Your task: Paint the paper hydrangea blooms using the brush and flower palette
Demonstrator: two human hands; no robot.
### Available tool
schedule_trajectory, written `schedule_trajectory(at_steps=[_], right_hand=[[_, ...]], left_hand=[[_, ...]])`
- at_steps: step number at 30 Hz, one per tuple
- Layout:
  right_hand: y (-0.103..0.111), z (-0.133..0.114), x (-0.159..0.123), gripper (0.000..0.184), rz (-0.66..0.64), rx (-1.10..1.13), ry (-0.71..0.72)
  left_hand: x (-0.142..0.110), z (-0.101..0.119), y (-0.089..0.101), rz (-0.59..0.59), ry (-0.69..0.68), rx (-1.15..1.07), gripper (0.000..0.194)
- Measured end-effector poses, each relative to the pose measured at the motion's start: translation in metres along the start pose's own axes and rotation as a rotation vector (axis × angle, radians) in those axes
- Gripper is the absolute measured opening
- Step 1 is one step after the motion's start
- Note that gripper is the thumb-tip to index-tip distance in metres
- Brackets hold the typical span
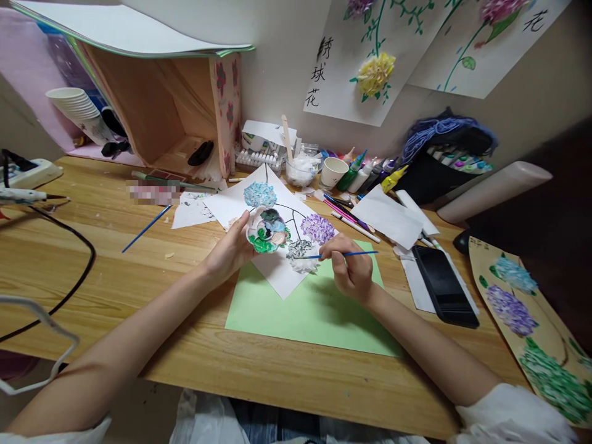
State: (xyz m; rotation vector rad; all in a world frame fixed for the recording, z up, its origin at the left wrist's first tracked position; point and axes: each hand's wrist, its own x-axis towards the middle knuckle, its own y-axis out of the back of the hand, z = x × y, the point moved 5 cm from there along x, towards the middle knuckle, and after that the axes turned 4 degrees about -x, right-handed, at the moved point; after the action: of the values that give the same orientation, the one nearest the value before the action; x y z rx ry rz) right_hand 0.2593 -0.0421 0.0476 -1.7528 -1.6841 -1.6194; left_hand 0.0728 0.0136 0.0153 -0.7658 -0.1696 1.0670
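Note:
My left hand [235, 243] grips a small round paint palette [256, 226], its wells smeared with green, black, blue and pale paint. In my right hand [349, 265] is a thin blue paintbrush [356, 253], held between thumb and fingers with its tip pointing left. That tip is over a grey-and-white textured flower [303, 254] on a white sheet [283, 285]; whether it touches I cannot tell. Also on the sheet are a light blue flower [259, 193] and a purple flower [319, 228], linked by black painted stems. Under the sheet lies light green paper [314, 320].
A second blue brush [147, 228] lies at left, near a glue gun [23, 195] with a black cable. Behind the sheet stand a paper cup [333, 172], a bowl of white pieces [301, 170] and paint bottles [358, 176]. A phone [444, 287] and finished flower painting [531, 327] lie right.

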Motion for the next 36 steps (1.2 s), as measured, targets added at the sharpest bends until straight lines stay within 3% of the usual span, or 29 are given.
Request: schedule_trajectory(at_steps=[24,31,33,36], right_hand=[[-0.003,0.001,-0.001,0.017,-0.059,0.005,-0.018],[0.019,-0.001,0.001,0.019,0.344,0.090,-0.007],[0.019,-0.005,0.003,0.019,0.320,0.066,0.027],[0.012,-0.009,0.004,0.020,0.171,0.034,0.046]], left_hand=[[-0.001,0.001,-0.001,-0.014,-0.002,0.011,0.059],[0.000,-0.003,-0.001,-0.036,0.010,-0.005,0.057],[0.000,-0.005,-0.001,-0.042,0.020,-0.006,0.057],[-0.001,-0.008,0.000,-0.060,0.051,-0.008,0.056]])
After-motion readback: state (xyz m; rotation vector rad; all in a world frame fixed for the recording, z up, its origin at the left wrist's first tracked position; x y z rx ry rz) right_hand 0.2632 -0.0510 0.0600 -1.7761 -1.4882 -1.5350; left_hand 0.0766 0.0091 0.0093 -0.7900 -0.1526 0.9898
